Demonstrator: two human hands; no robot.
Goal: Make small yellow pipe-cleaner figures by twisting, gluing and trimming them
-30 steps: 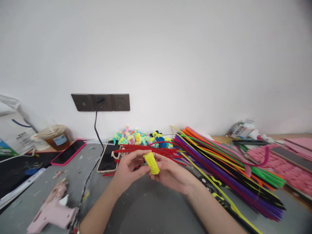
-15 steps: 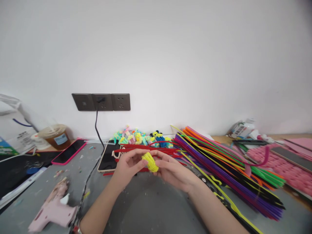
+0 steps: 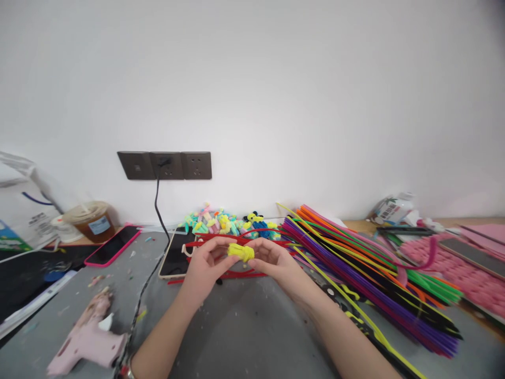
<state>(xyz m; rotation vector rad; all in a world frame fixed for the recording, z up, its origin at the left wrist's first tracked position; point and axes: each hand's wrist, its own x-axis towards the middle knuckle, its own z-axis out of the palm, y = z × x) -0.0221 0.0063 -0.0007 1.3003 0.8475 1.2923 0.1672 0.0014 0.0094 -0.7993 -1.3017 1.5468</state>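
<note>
Between my two hands is a small coiled bundle of yellow pipe cleaner (image 3: 241,252), lying roughly sideways. My left hand (image 3: 208,262) pinches its left end between thumb and fingers. On the other end, the thumb and fingers of my right hand (image 3: 272,261) are closed. Both hands are raised over the grey table (image 3: 252,326). Red pipe cleaners (image 3: 236,243) lie just behind and beneath the fingers, partly hidden by them. A pile of small pastel pipe-cleaner figures (image 3: 221,222) sits farther back against the wall.
Long coloured pipe cleaners (image 3: 363,279) spread across the right side. At left lie a pink glue gun (image 3: 87,339), a pink-cased phone (image 3: 112,246) and a lidded drink cup (image 3: 91,221). A black cord (image 3: 157,200) runs from the wall socket (image 3: 165,166). A tablet-like device (image 3: 175,255) lies behind my left hand.
The yellow bundle has turned from a slanted, more upright position to nearly level. My fingers have shifted on its ends, and my right hand has moved slightly.
</note>
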